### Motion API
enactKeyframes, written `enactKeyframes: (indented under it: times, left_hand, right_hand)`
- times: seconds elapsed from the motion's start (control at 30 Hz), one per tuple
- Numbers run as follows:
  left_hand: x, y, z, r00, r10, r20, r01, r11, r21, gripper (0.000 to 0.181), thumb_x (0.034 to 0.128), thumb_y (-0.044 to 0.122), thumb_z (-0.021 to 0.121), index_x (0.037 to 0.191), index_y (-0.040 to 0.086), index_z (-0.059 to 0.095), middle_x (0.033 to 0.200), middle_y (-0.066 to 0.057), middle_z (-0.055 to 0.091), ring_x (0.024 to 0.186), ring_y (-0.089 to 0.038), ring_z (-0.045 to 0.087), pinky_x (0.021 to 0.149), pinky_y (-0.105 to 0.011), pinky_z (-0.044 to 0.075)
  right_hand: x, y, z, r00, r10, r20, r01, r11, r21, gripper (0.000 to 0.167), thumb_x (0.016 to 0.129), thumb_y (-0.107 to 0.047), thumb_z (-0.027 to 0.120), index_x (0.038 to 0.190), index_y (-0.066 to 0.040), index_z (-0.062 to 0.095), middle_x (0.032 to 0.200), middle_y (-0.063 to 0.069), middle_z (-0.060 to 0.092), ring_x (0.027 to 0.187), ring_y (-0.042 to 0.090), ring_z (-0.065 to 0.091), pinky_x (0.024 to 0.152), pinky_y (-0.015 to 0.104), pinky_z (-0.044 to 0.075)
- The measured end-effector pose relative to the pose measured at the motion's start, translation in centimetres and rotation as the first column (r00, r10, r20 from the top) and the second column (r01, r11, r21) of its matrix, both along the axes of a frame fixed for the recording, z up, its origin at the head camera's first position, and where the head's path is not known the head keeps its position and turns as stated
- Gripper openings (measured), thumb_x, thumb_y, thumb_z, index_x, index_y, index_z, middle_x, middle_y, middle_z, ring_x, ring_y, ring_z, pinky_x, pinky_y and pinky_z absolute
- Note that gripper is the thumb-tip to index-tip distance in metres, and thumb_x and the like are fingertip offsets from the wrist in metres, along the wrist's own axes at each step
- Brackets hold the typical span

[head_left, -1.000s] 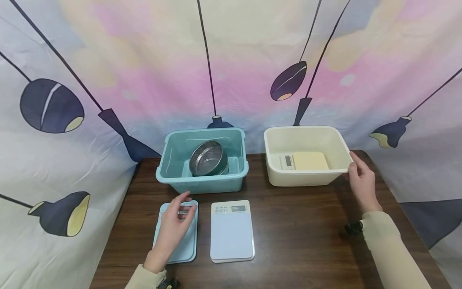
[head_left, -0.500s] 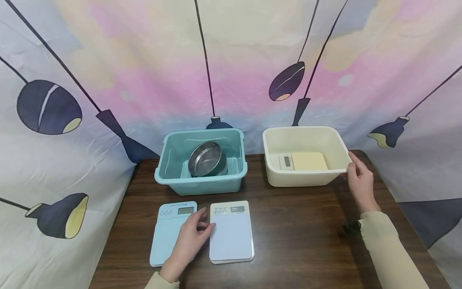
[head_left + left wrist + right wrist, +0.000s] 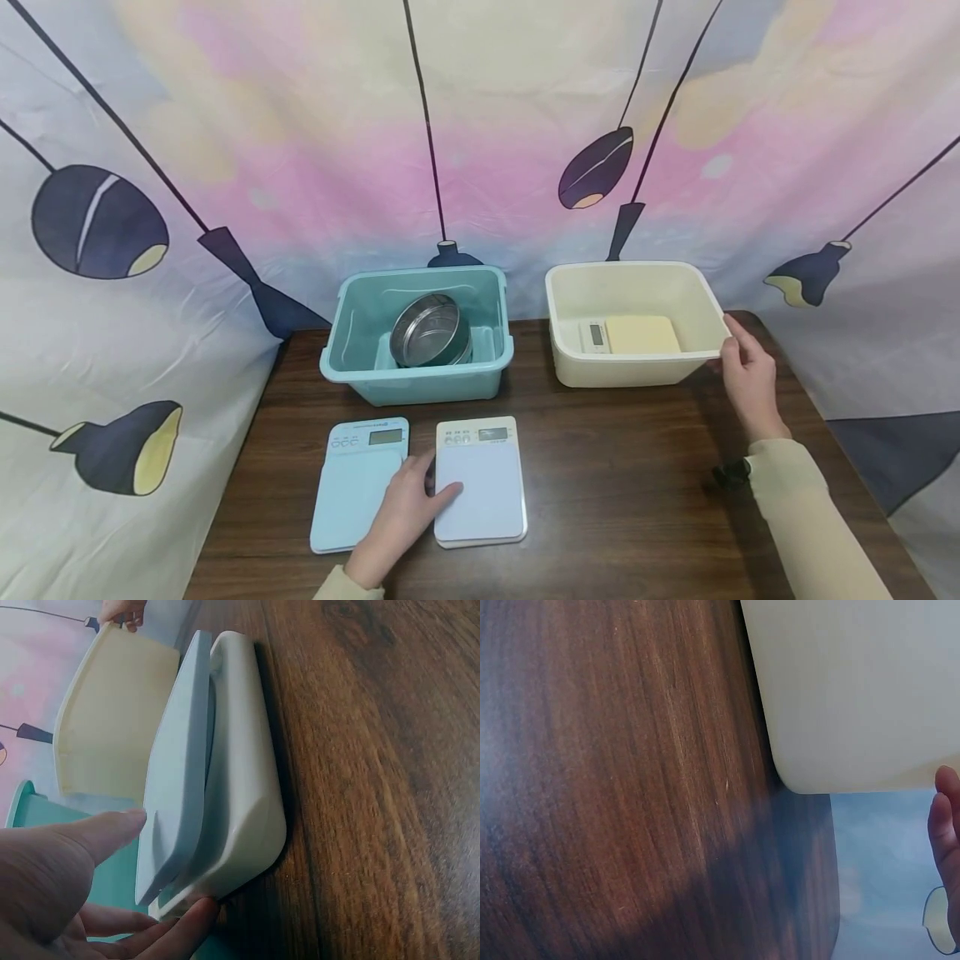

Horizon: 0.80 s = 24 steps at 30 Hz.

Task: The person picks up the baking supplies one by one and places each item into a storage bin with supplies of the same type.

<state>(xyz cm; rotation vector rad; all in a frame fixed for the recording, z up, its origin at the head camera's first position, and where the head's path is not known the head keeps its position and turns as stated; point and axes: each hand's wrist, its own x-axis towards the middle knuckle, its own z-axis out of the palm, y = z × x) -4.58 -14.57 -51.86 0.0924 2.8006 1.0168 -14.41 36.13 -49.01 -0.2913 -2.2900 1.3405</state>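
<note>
My left hand point(image 3: 405, 508) holds the left edge of a white kitchen scale point(image 3: 486, 492), thumb on its pale weighing plate. Seen from the left wrist, the fingers point(image 3: 199, 922) reach the side of the scale's base point(image 3: 251, 750) while the thumb point(image 3: 112, 829) touches the plate. The scale lies flat on the table. Left of that hand lies a light blue kitchen scale point(image 3: 356, 500). At the back right, my right hand point(image 3: 752, 387) grips the right front corner of a cream plastic bin point(image 3: 622, 372) by its rim. Inside this bin lies a yellow-topped scale point(image 3: 643, 335).
A teal plastic bin point(image 3: 427, 387) stands at the back left with round metal sieves point(image 3: 427, 329) in it. The dark wooden table point(image 3: 615, 483) ends at a patterned cloth point(image 3: 495, 150) behind the bins.
My left hand has moved right from over the blue scale to the white scale, and its thumb now lies on the plate. The right hand stays on the cream bin.
</note>
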Motion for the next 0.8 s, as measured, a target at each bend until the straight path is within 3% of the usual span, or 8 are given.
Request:
enactKeyframes:
  times: [0.4, 0.67, 0.8]
  left_hand:
    - [-0.03, 0.30, 0.22, 1.000, 0.025, 0.014, -0.024, 0.999, -0.026, 0.066, 0.0864, 0.030, 0.087, 0.135, -0.004, 0.060, 0.102, -0.009, 0.062, 0.085, -0.018, 0.054, 0.071, -0.035, 0.052]
    - [-0.19, 0.39, 0.30, 0.999, 0.045, 0.024, -0.044, 0.999, -0.015, 0.043, 0.0866, 0.027, 0.087, 0.107, 0.000, 0.061, 0.085, -0.004, 0.053, 0.074, -0.016, 0.049, 0.058, -0.026, 0.043]
    - [-0.24, 0.51, 0.61, 0.998, 0.047, 0.036, -0.046, 0.999, -0.030, 0.040, 0.0875, 0.026, 0.086, 0.104, 0.001, 0.060, 0.079, -0.003, 0.052, 0.068, -0.015, 0.047, 0.054, -0.025, 0.040]
  right_hand:
    - [-0.10, 0.02, -0.07, 1.000, 0.009, 0.003, -0.009, 1.000, 0.003, 0.048, 0.109, -0.025, 0.040, 0.155, -0.018, 0.053, 0.149, 0.020, 0.056, 0.074, 0.001, 0.062, 0.066, 0.004, 0.048]
    - [-0.02, 0.02, -0.09, 1.000, 0.002, 0.012, -0.002, 1.000, -0.012, 0.049, 0.109, -0.024, 0.039, 0.155, -0.018, 0.052, 0.149, 0.019, 0.057, 0.073, 0.001, 0.061, 0.065, 0.005, 0.048]
    - [-0.08, 0.10, -0.16, 1.000, 0.000, 0.011, 0.000, 1.000, -0.015, 0.049, 0.109, -0.023, 0.039, 0.155, -0.018, 0.052, 0.149, 0.020, 0.057, 0.072, 0.000, 0.059, 0.065, 0.005, 0.048]
